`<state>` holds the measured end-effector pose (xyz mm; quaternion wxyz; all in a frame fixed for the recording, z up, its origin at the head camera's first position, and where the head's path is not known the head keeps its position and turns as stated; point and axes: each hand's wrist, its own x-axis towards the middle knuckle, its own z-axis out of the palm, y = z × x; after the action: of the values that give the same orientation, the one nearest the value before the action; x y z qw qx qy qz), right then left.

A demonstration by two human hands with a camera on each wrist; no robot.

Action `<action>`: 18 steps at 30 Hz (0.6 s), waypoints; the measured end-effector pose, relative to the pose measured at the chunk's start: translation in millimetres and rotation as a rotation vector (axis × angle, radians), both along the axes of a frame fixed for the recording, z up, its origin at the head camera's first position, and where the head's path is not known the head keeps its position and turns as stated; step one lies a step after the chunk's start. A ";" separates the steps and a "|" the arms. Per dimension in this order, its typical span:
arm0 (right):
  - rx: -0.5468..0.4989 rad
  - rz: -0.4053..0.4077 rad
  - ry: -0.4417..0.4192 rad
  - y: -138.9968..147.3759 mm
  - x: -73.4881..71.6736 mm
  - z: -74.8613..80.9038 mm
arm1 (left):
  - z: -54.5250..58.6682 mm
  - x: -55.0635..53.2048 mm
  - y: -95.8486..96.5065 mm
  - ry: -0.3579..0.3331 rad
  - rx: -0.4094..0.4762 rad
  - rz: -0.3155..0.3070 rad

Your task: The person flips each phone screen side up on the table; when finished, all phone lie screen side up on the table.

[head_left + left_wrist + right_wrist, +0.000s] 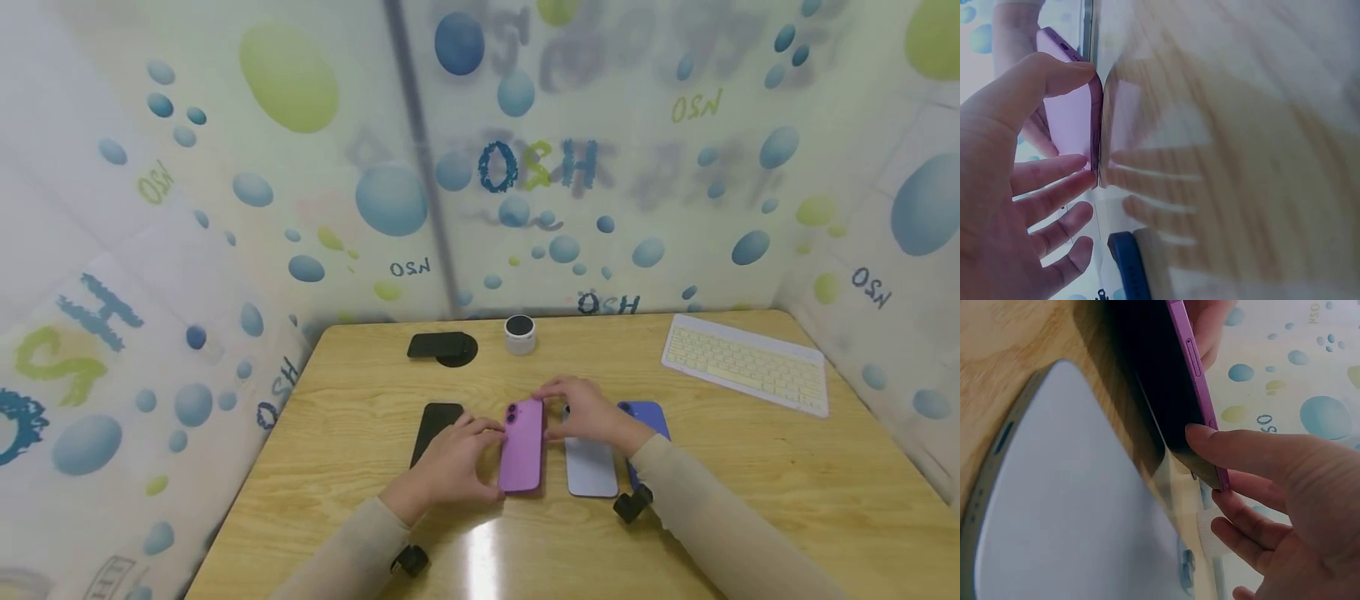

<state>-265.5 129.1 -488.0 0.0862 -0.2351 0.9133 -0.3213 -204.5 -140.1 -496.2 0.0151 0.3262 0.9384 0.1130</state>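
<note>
Both hands hold a pink phone [522, 450], its camera side facing up in the head view. In the right wrist view it stands tilted, right edge raised and dark screen showing underneath. My left hand [459, 462] has its thumb at the bottom corner and its first fingertips along the left edge, with the other fingers spread. My right hand [588, 411] pinches the raised edge near the top, thumb [1235, 447] on the screen side and fingers behind. A pale lilac phone [591, 471] lies partly under the right hand, with a blue phone [654, 417] beyond it.
A black phone [435, 421] lies left of the left hand, partly hidden by it. Further back are another black phone [431, 344] overlapping a round black pad [467, 354], a small white cylinder [520, 337] with a dark top, and a white keyboard [750, 367] on the right.
</note>
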 end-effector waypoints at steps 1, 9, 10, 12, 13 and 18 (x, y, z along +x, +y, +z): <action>-0.001 0.005 0.006 0.2 0.3 1.3 | 0.2 0.3 0.3 -0.005 0.003 0.000; -0.008 0.044 0.067 0.8 3.0 8.7 | 2.3 2.5 2.0 -0.054 0.024 0.003; -0.011 0.047 0.074 0.5 3.7 9.2 | 2.6 2.7 2.1 -0.062 0.031 0.003; -0.024 0.047 0.079 -0.3 5.3 10.2 | 2.5 2.8 2.2 -0.075 0.051 -0.003; -0.031 0.046 0.085 -0.9 6.1 10.6 | 2.5 2.7 2.2 -0.081 0.062 -0.006; -0.059 0.045 0.126 -5.6 8.6 11.6 | 2.5 3.5 2.0 -0.075 0.115 -0.027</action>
<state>-256.9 123.5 -476.4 0.0287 -0.2777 0.9014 -0.3308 -201.0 -138.2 -493.7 0.0329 0.3347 0.9246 0.1787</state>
